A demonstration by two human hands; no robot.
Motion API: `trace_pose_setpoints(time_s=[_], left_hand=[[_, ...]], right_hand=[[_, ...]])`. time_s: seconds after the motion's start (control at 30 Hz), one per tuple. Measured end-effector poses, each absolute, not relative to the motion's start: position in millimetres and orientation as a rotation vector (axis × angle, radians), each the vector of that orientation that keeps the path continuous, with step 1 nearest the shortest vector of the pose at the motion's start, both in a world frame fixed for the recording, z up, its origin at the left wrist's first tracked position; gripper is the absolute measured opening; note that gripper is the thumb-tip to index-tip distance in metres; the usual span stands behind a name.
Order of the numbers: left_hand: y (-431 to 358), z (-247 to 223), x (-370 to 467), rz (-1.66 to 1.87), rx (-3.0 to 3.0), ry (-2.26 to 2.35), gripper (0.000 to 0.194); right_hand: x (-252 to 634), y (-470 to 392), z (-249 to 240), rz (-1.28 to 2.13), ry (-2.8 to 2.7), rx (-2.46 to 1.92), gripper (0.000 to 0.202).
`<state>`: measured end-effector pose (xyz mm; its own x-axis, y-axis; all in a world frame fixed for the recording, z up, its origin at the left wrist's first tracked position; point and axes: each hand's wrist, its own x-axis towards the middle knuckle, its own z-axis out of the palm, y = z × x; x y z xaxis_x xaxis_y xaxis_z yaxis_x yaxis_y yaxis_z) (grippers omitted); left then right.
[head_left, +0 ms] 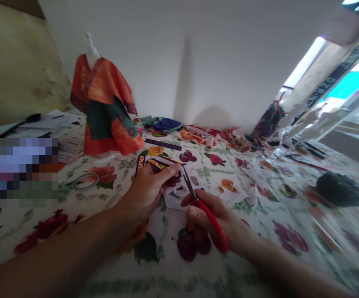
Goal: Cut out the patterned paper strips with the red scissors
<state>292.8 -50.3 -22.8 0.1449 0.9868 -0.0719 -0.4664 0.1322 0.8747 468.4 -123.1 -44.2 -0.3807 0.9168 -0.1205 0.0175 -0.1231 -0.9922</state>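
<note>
My left hand (150,184) is closed on a patterned strip (160,162) in dark blue, yellow and red, pinched between thumb and fingers. Red-handled scissors (212,223) sit in my right hand (208,211), its fingers wrapped about the handles. Their blades (188,184) point up and left, the tips close to the strip's right end beside my left thumb; whether they touch it I cannot tell. White paper pieces (174,198) lie on the table beneath the hands. A dark purple patterned strip (163,144) lies flat just beyond my left hand.
An orange and green robe on a small mannequin (104,103) stands at the back left. A roll of tape (86,181) lies left of my hand. Folded fabrics (167,124) line the wall. At right are a dark bundle (343,188) and clear plastic (277,151) on the fruit-print tablecloth (111,273).
</note>
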Motion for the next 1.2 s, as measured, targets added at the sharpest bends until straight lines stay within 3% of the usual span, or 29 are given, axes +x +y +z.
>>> trace_pose_setpoints(time_s=[1.2], left_hand=[[-63.0,-24.7,296.6,1.222,0.847,0.828,0.015]], right_hand=[[461.8,-123.5,-48.6,1.588,-1.371,-1.075,0.039]])
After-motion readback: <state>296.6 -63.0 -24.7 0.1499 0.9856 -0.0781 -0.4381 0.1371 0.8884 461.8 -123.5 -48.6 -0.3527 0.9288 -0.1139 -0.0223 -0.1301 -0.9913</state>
